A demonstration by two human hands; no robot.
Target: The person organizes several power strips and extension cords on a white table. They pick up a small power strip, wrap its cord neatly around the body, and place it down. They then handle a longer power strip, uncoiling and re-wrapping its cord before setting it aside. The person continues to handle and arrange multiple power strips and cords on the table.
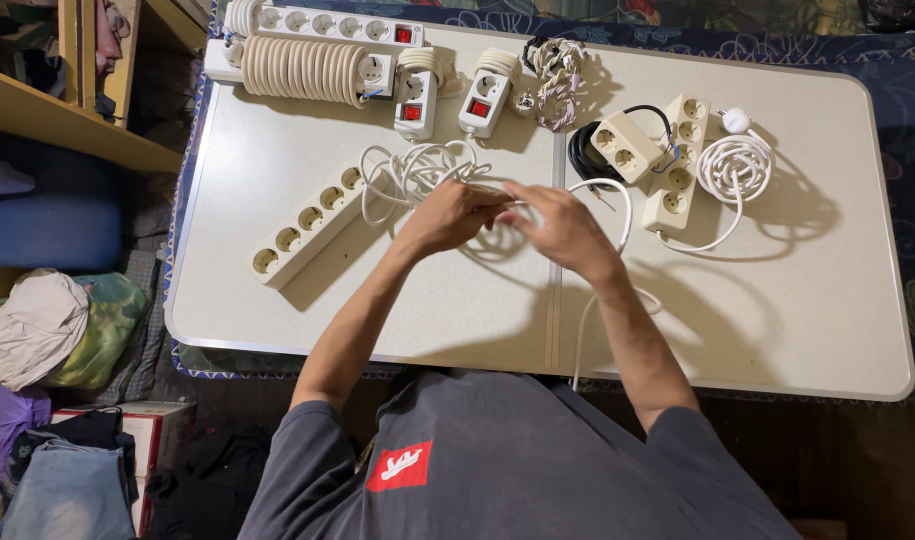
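Observation:
Over the middle of a white folding table, my left hand and my right hand both grip a white cable. The cable loops loosely behind my left hand and runs to a long cream power strip with several sockets, lying at an angle on the left. A free stretch of the cable arcs past my right hand and drops off the table's near edge. My fingers meet at the centre; the exact pinch is hidden.
Along the far edge lie coiled power strips, two small strips with red switches, a braided cord bundle. At right sit a cream strip, a small block with black cable, a coiled white cord. Shelves and clothes stand left.

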